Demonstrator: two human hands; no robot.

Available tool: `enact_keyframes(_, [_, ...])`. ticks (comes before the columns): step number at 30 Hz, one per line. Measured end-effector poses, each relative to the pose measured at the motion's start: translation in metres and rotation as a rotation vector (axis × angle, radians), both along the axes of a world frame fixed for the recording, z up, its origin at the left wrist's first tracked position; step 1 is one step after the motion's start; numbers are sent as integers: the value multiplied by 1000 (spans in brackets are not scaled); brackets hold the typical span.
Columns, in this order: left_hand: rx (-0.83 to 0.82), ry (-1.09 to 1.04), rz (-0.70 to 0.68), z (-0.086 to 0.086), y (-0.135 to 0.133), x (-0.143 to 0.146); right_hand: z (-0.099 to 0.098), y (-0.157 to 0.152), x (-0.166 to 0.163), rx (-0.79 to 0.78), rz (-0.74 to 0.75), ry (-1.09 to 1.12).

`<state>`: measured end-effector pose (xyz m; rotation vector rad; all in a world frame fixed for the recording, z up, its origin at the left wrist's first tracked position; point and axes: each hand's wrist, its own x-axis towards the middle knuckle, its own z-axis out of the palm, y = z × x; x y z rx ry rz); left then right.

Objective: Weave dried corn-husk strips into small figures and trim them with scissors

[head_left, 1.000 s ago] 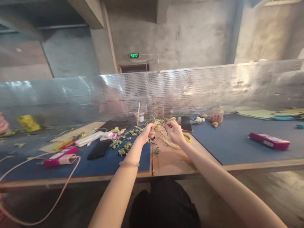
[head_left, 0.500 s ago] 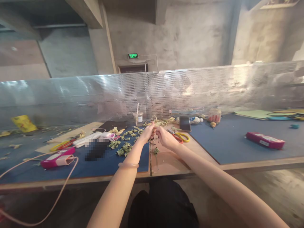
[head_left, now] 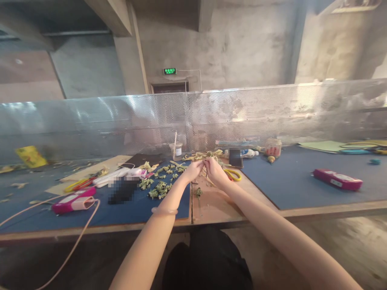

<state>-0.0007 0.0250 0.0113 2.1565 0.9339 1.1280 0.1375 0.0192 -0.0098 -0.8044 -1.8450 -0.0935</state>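
My left hand [head_left: 192,171] and my right hand [head_left: 213,170] meet over the bare wooden strip [head_left: 217,209] in the middle of the bench. Both have their fingers pinched together at the tips. A thin dark strand hangs by the right fingers; what else they pinch is too small to make out. Left of my hands, small green bow-like pieces [head_left: 159,190] lie heaped on the blue mat [head_left: 169,212]. One more green piece [head_left: 198,192] rests below my hands on the wood. Yellow-handled scissors [head_left: 232,174] lie just beyond my right wrist, partly covered by it.
Pale green strips [head_left: 208,155] lie behind my hands, near a plastic cup [head_left: 176,150] with a straw. A jar [head_left: 273,147] stands right of them. Magenta boxes [head_left: 337,179] lie on both sides, one with a pink cord [head_left: 81,229]. A perforated metal screen [head_left: 256,112] closes the back.
My hands have shifted slightly, with the right wrist turned more upright and the fingertips brought together. The light loop that stood above the fingers no longer shows.
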Motion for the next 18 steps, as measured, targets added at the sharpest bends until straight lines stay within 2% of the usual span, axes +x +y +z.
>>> enact_keyframes(3, [124, 100, 60, -1, 3, 1, -1, 5, 3, -16, -34, 5])
enact_keyframes(11, [193, 247, 192, -4, 4, 0, -2, 15, 8, -140, -38, 81])
enact_keyframes(18, [227, 253, 172, -5, 4, -1, 0, 13, 12, -205, 57, 91])
